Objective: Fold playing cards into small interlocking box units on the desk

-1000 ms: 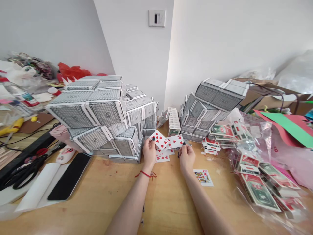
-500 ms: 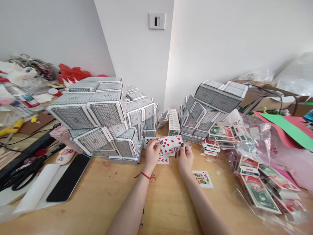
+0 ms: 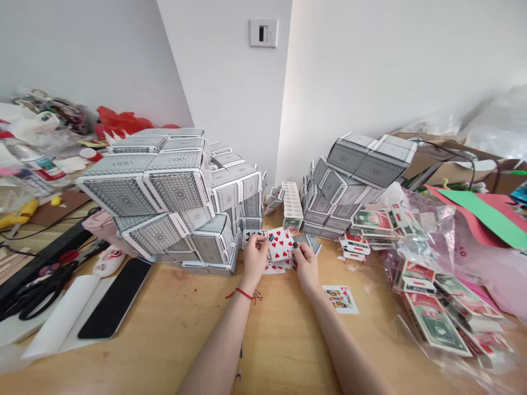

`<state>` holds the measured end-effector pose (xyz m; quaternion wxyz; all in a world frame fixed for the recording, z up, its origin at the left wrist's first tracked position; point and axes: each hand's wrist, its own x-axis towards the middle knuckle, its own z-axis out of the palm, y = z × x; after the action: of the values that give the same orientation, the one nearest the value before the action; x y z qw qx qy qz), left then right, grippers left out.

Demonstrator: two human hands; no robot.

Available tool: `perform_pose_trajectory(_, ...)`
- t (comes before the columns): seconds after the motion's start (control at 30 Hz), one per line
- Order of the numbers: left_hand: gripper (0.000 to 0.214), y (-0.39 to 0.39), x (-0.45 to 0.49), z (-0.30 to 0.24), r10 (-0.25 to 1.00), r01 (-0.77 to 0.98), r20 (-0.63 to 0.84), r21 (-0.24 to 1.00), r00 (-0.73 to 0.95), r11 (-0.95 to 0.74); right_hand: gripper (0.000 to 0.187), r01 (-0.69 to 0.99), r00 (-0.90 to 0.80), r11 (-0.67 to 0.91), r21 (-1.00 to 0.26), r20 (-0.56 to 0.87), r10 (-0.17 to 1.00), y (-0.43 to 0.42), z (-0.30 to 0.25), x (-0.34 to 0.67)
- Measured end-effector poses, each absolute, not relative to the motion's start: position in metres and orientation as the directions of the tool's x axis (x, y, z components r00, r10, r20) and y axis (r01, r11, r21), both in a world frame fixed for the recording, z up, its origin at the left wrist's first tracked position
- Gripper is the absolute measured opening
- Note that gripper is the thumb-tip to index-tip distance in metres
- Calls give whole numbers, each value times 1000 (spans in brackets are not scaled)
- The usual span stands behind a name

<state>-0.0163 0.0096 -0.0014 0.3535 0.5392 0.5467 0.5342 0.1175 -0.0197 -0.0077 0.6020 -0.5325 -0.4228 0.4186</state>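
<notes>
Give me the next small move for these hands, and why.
Probably square up the rectangular white playing cards with red hearts between the left hand and the right hand: both pinch at opposite sides, and card edges look out of line.

Smooth paper cards [image 3: 281, 246], satiny wooden tabletop [image 3: 173, 318]

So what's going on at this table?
A person's left hand and right hand hold a red heart card between them, face showing, one at each side. More heart cards lie just below it on the table. A face card lies beside the right forearm. Stacked grey card blocks stand on the left and right.
</notes>
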Motion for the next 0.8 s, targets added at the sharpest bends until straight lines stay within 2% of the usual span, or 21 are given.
perform_pose_trajectory(0.27, 12, 9, -16, 2, 967, 218, 182, 966, -175, -142, 29, -147, 181, 85, -985, 58, 982, -21, -1, 114)
perform_pose_trajectory(0.43, 33, 7, -14, 5, 982, 62, 142, 989, -127, -135, 31, -233, 255, 36, -972, -26, 967, -17, -10, 116)
perform_pose_trajectory(0.57, 17, 9, -14, 4, 992, 76, 119, 990, -33, -116, 33, -242, 301, 32, -970, -44, 953, -16, -9, 120)
perform_pose_trajectory(0.8, 16, 10, -17, 4, 994, 106, 104, 989, -29, -100, 28, -216, 311, 13, -976, -56, 949, -19, -5, 119)
